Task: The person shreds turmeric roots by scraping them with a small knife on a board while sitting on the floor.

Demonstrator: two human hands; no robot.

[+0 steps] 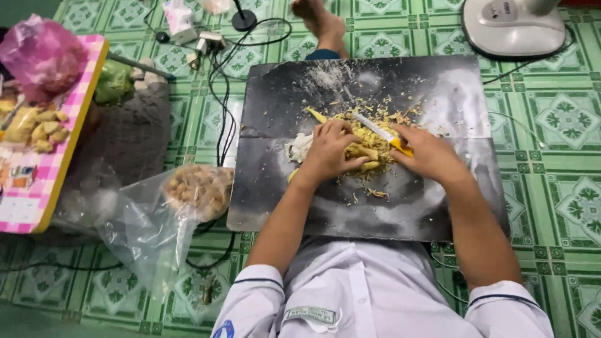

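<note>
My left hand (330,150) presses down on a pale yellow root piece (365,154) in the middle of a dark board (282,100) lying on the floor. My right hand (429,153) grips a small knife (379,130) with a yellow handle and a white blade; the blade points up and left over the root. Yellow peelings and shavings (375,116) lie scattered around both hands. A whitish lump (300,147) sits just left of my left hand.
A clear plastic bag of peeled pieces (199,189) lies left of the board. A pink checked tray (37,150) with more pieces and a pink bag (41,56) stands far left. Cables (219,94), a fan base (513,25) and a bare foot (319,22) are beyond the board.
</note>
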